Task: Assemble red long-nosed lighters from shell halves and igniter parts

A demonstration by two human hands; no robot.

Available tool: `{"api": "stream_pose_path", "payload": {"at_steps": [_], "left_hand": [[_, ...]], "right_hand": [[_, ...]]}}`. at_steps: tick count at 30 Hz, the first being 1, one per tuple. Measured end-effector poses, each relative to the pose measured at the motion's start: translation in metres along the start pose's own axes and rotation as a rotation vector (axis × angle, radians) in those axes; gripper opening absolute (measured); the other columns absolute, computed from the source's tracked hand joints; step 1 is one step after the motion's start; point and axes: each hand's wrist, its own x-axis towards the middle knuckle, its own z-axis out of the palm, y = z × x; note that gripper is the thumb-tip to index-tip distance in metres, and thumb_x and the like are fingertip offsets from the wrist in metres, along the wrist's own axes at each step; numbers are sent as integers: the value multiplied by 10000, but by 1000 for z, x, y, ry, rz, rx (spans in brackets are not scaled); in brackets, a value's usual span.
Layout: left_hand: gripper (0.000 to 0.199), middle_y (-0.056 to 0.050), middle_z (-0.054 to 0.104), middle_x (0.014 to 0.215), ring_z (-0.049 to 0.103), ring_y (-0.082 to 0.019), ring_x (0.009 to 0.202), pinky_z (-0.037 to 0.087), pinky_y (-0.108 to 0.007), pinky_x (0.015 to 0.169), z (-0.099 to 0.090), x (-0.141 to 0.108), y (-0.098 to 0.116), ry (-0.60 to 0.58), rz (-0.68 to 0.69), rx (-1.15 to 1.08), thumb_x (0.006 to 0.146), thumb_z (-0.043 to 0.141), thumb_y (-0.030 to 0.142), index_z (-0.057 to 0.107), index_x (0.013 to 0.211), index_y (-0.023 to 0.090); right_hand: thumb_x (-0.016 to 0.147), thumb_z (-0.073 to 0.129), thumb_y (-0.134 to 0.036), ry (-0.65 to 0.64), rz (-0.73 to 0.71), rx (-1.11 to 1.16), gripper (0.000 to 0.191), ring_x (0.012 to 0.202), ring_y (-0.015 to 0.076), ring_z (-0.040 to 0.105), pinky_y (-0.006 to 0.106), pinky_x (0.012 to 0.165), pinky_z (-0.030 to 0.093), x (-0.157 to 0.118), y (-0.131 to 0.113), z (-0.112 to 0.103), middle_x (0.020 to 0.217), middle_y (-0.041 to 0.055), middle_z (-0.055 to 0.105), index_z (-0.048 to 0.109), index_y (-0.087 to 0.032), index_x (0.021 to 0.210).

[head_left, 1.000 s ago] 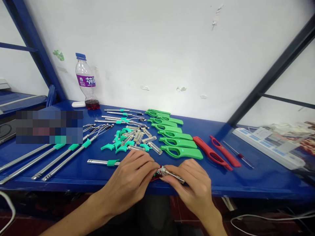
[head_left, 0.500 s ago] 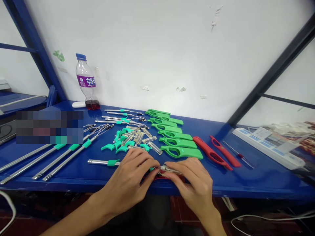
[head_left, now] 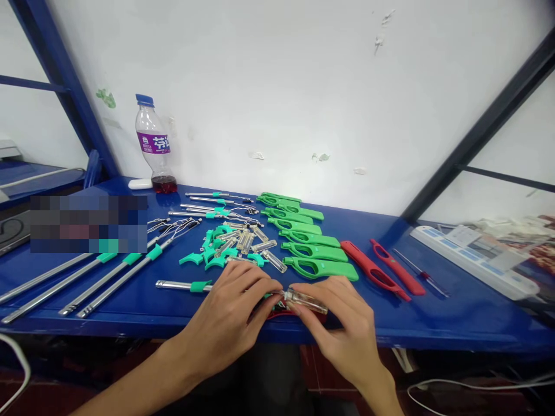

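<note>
My right hand point(head_left: 342, 309) is closed on a clear lighter fuel tank point(head_left: 307, 301), which slants down to the right between thumb and fingers. My left hand point(head_left: 243, 306) is pinched at the tank's white nozzle end; what its fingertips grip is too small to make out. Out from under the left hand runs a metal lighter tube point(head_left: 177, 285) with a teal collar. Below the tank, partly hidden by both hands, lies a red lighter casing point(head_left: 318, 316). Just beyond the hands are loose clear tanks point(head_left: 274, 261) and teal triggers point(head_left: 215, 262) in a pile.
Green lighter casings point(head_left: 323, 268) form a column right of the pile, with red casings point(head_left: 375, 271) and a screwdriver point(head_left: 427, 276) farther right. Metal tubes point(head_left: 117, 280) with wires lie left. A drink bottle point(head_left: 154, 144) stands at the back; a power strip point(head_left: 472, 260) lies right.
More of the clear tank shows now, as my right fingers have shifted on it. My left hand keeps nearly the same place and pinch.
</note>
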Motion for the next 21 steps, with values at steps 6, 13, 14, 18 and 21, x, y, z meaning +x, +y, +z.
{"api": "stream_pose_path", "payload": {"at_steps": [6, 13, 14, 18, 21], "left_hand": [[107, -3, 733, 1004, 611, -193, 929, 413, -372, 929, -1, 1, -2, 4, -25, -13, 1080, 606, 111, 651, 1095, 207], [125, -13, 734, 993, 619, -196, 929, 418, -380, 935, 0, 1, -1, 3, 9, 6, 1085, 583, 95, 649, 1083, 201], [126, -16, 734, 988, 620, -197, 927, 419, -382, 940, 0, 1, -1, 8, 25, 15, 1083, 582, 88, 649, 1083, 195], [132, -16, 732, 966, 621, -192, 907, 423, -385, 949, 0, 2, 0, 25, 50, 32, 1081, 579, 76, 652, 1073, 185], [137, -13, 733, 961, 622, -189, 904, 424, -386, 951, 0, 2, -1, 28, 55, 21, 1078, 578, 68, 653, 1072, 182]], "right_hand": [[997, 779, -197, 45, 59, -46, 133, 851, 183, 743, 347, 831, 522, -3, 5, 3, 982, 1, 837, 766, -236, 1124], [999, 768, -167, 58, 20, -17, 143, 789, 175, 738, 345, 778, 531, -1, 5, 3, 943, 5, 839, 777, -226, 1128], [997, 768, -163, 62, 13, -13, 143, 780, 174, 737, 345, 770, 532, -1, 5, 2, 935, 6, 838, 780, -225, 1125], [1005, 761, -187, 67, -3, 1, 106, 747, 174, 740, 346, 739, 536, 1, 4, 2, 913, 10, 839, 795, -223, 1099], [1011, 760, -208, 59, 0, 3, 80, 739, 164, 736, 339, 731, 536, 1, 4, 1, 900, 10, 837, 801, -212, 1079]]}}
